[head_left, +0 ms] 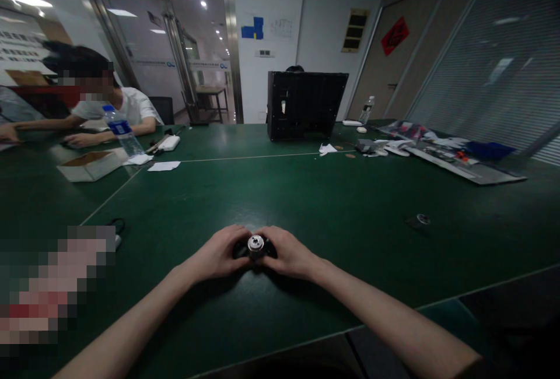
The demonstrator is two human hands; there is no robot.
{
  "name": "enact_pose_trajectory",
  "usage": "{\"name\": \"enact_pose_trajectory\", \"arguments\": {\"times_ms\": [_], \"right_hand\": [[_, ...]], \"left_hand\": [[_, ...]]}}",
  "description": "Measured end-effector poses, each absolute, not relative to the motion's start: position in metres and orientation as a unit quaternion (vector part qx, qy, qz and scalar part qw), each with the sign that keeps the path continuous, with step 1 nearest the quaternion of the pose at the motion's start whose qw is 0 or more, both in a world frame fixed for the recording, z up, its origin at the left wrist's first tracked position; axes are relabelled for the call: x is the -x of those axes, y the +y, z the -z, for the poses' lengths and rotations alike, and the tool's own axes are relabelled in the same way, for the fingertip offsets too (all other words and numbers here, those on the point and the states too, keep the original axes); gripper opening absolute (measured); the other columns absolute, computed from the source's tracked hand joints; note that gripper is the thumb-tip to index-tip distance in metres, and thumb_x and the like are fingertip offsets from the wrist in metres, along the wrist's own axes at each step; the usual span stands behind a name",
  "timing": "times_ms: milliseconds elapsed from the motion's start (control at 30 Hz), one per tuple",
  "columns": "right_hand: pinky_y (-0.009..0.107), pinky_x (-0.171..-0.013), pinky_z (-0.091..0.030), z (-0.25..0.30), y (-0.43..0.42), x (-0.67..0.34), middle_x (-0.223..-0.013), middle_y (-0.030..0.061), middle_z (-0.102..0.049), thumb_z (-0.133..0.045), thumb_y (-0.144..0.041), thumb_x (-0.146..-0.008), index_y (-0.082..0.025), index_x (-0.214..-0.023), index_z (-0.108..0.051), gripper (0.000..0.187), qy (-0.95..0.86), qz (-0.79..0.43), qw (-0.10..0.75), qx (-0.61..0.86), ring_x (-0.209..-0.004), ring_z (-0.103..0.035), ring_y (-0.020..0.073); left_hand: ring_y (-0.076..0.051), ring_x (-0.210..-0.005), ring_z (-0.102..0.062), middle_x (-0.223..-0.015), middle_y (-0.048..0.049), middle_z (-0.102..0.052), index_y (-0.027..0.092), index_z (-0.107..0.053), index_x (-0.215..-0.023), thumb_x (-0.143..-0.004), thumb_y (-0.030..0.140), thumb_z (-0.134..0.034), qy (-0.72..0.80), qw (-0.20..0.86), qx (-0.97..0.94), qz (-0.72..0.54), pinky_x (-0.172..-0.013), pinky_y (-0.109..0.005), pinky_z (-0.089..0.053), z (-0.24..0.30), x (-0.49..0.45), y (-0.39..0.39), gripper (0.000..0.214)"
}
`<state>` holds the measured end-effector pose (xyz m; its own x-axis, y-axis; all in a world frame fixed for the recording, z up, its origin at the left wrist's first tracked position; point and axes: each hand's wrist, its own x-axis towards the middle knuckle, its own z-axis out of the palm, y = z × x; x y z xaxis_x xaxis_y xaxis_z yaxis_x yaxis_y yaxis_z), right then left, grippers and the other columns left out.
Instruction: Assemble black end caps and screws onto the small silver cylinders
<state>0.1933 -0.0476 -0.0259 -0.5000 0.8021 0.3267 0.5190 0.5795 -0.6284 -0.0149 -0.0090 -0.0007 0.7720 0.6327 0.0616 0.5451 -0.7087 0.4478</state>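
My left hand [225, 251] and my right hand [286, 251] meet at the middle of the green table [210, 192], fingers curled around the two sides of a dark part with a round silver top [255, 244]. The silver end faces up between my thumbs and shows small dark holes. Most of the dark body is hidden by my fingers. Farther right on the table lies a similar small cylindrical part with a silver end [422, 219], apart from my hands.
A black box-like casing [306, 105] stands at the back. Left are a white box [90, 168], a water bottle [122, 131] and a seated person [126, 105]. A board with loose items [485, 175] lies back right. A blurred-out patch covers the lower left.
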Motion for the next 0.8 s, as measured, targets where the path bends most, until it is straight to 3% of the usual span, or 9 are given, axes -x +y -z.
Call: {"name": "enact_pose_trajectory", "arguments": {"times_ms": [433,800], "right_hand": [[0.032,-0.081,-0.042,0.024,-0.048,-0.194,-0.102,0.0057,-0.064,-0.068,-0.020,-0.072,-0.019,-0.111,-0.053,0.042,-0.831,-0.240,0.302,0.401,-0.091,-0.058,0.0193],[0.036,-0.084,-0.047,-0.017,-0.073,-0.249,-0.103,0.0060,-0.064,-0.065,-0.030,-0.076,-0.021,-0.104,-0.054,0.031,-0.726,-0.181,0.414,0.518,-0.094,-0.061,0.0208]], "left_hand": [[-0.021,-0.088,-0.054,-0.100,-0.0055,-0.059,0.019,-0.055,-0.106,-0.080,0.035,-0.061,0.329,0.217,-0.915,-0.088,-0.078,-0.030,-0.043,-0.002,0.014,-0.010,0.031],[-0.023,-0.095,-0.054,-0.105,-0.0050,-0.058,0.021,-0.057,-0.104,-0.079,0.044,-0.064,0.343,0.252,-0.901,-0.079,-0.081,-0.034,-0.045,-0.012,0.015,-0.014,0.035]]}}
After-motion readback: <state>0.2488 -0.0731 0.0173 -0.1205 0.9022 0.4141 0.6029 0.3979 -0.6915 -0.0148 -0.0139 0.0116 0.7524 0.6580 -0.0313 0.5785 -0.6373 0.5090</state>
